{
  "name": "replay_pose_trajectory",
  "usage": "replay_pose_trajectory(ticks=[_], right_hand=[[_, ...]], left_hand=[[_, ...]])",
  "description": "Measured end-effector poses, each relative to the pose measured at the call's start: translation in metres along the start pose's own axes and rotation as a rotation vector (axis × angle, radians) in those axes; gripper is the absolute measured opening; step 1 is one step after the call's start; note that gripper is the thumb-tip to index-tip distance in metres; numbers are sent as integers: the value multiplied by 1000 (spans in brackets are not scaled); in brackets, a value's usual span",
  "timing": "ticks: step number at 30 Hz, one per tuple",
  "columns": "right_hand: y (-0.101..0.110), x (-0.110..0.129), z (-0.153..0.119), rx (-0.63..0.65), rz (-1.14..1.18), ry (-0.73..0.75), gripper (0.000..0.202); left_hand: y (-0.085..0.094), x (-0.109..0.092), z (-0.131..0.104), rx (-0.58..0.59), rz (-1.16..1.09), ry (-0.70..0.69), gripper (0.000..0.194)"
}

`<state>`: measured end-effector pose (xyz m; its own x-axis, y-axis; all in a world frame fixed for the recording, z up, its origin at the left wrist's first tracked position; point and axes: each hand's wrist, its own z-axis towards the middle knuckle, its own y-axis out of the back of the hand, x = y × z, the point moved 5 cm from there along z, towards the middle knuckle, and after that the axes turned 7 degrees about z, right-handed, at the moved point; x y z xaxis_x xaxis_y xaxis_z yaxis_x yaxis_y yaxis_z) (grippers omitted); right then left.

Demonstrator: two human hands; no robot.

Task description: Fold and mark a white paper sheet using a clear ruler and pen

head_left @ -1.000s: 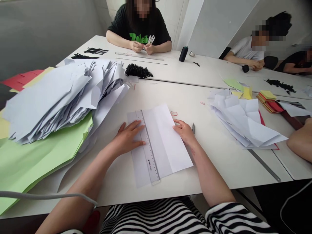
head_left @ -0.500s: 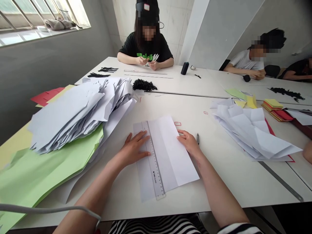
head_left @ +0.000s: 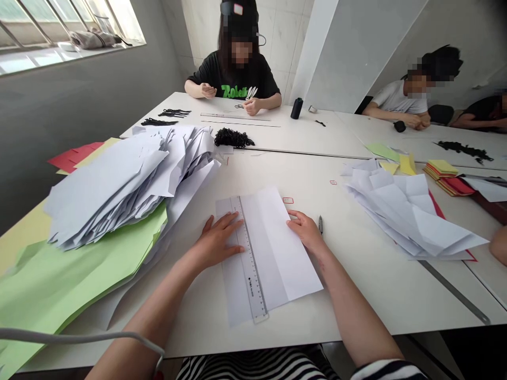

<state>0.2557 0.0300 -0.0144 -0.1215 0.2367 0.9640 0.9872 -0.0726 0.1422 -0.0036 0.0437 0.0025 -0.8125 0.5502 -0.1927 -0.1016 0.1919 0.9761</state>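
A white sheet of paper (head_left: 293, 253) with a lengthwise crease lies on the white table (head_left: 309, 327). Along its left part rests a clear ruler (head_left: 253, 279), tilted slightly. My left hand (head_left: 219, 240) lies with fingers spread, its fingertips on the ruler's upper half and the paper. At the sheet's right edge, my right hand (head_left: 307, 229) touches the paper, fingers bent and close together; whether it pinches the edge is hard to see. A dark pen (head_left: 320, 225) lies just right of my right hand.
White sheets (head_left: 114, 184) are heaped on green paper (head_left: 79, 279) at left. Folded white papers (head_left: 412, 211) and a metal ruler (head_left: 455, 293) lie right. Black cords (head_left: 233, 138) are near the table seam. A grey cable crosses my left forearm. People sit opposite.
The person opposite has moved one hand leftward, apart from the other. My hands, the ruler and the paper hold the same places; the view has shifted very slightly.
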Motion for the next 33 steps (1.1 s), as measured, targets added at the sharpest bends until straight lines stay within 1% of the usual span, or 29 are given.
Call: replay_pose_trajectory(ticks=[6,11,16,25,33], right_hand=[[1,-3,2,10,13,5,38],[4,-3,2,-8,19,4,41],[5,0,0,5,21,5,41],[6,3,-1,-21,-7,-3,40],[4,12,-8,17,-1,16,41]], left_hand=[[0,-1,1,-9,-4,-1,69],[0,-3,3,-12,2,-2,69],[1,-5,4,-13,-5,3,69],[-1,-3,4,-26,-18,-8,68],[0,-4,4,-32,-11,-6,68]])
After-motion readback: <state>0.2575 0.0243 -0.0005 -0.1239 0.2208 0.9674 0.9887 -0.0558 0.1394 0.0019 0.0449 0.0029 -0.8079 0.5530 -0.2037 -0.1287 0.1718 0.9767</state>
